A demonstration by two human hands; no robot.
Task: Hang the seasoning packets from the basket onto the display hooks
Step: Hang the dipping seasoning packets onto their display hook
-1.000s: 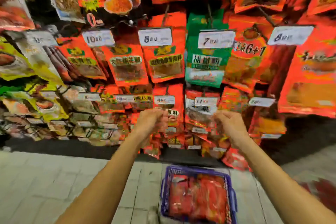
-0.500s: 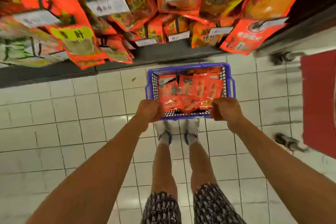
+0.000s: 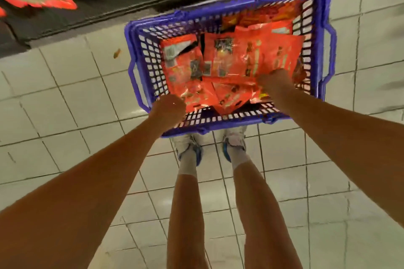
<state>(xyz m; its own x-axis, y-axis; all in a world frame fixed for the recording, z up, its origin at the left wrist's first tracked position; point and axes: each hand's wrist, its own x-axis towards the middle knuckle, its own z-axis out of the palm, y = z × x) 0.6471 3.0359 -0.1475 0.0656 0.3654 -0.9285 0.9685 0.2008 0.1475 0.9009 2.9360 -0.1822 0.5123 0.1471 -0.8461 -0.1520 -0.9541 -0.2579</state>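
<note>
Compared with half a second earlier, both hands are now lowered into the blue basket (image 3: 220,16) on the tiled floor (image 3: 65,98). The right hand (image 3: 274,79) is pressed among the red seasoning packets (image 3: 220,65); the left hand (image 3: 169,108) is held at the near corner. Finger positions cannot be told.

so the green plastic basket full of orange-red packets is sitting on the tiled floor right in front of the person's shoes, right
Not quite: the mesh-sided plastic basket is blue-purple, not green, as the head view shows. The rest holds: it sits on the pale tiled floor just ahead of the white shoes, filled with orange-red seasoning packets.
</note>
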